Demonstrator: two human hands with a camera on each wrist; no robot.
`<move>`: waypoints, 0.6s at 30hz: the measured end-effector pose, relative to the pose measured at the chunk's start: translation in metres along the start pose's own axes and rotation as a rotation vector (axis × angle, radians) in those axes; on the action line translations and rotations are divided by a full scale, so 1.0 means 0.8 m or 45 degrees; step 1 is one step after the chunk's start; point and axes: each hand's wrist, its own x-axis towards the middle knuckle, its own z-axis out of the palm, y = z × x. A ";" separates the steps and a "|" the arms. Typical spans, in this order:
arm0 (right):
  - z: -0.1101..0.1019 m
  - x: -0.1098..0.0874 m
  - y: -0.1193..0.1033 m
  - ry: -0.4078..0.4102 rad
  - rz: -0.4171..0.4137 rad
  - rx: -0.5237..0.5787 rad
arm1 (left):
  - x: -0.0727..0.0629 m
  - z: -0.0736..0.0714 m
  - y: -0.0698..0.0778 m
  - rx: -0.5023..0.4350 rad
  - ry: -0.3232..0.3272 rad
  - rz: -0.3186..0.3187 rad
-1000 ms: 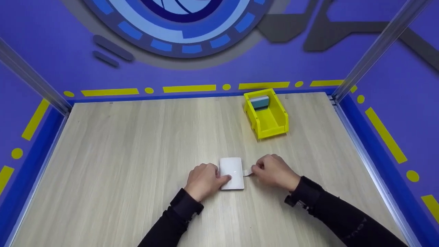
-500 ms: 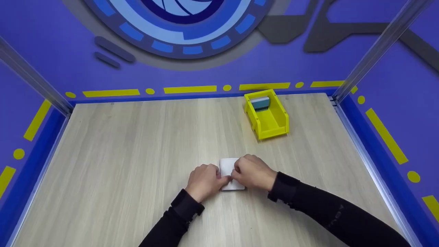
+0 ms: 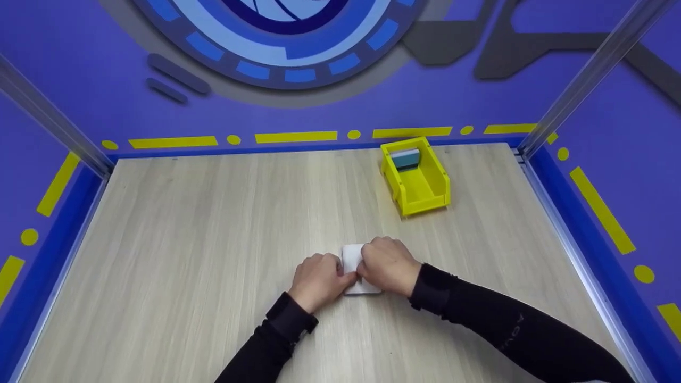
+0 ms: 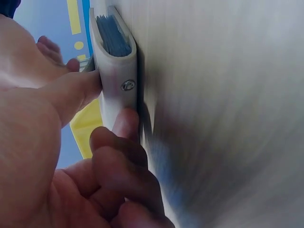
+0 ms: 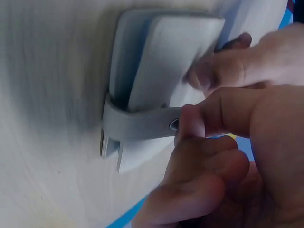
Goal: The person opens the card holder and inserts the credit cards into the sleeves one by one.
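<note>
A small white card holder (image 3: 352, 256) lies on the wooden table, partly hidden by both hands in the head view. My left hand (image 3: 319, 279) grips its left side, thumb on the cover and fingertips at the spine, where a round metal stud (image 4: 128, 85) shows. Bluish clear sleeves (image 4: 114, 35) fill the inside. With thumb and fingers, my right hand (image 3: 388, 264) pinches the end of the closing strap (image 5: 142, 122), which wraps around the open edge and over the cover. A metal snap (image 5: 174, 124) sits on the strap right beside the right fingertips.
A yellow open-front bin (image 3: 425, 205) stands at the back right of the wooden table (image 3: 213, 223), with a teal and white flat item (image 3: 406, 160) leaning inside. Blue-purple panels (image 3: 298, 119) enclose the back and sides, with metal posts at the corners.
My right hand has moved left, carrying the strap from straight out at the right side to over the cover. My left hand keeps its hold, and the card holder has stayed in place.
</note>
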 end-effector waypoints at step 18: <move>0.011 0.012 -0.004 -0.067 -0.115 -0.116 | 0.001 -0.002 -0.006 0.007 0.010 0.012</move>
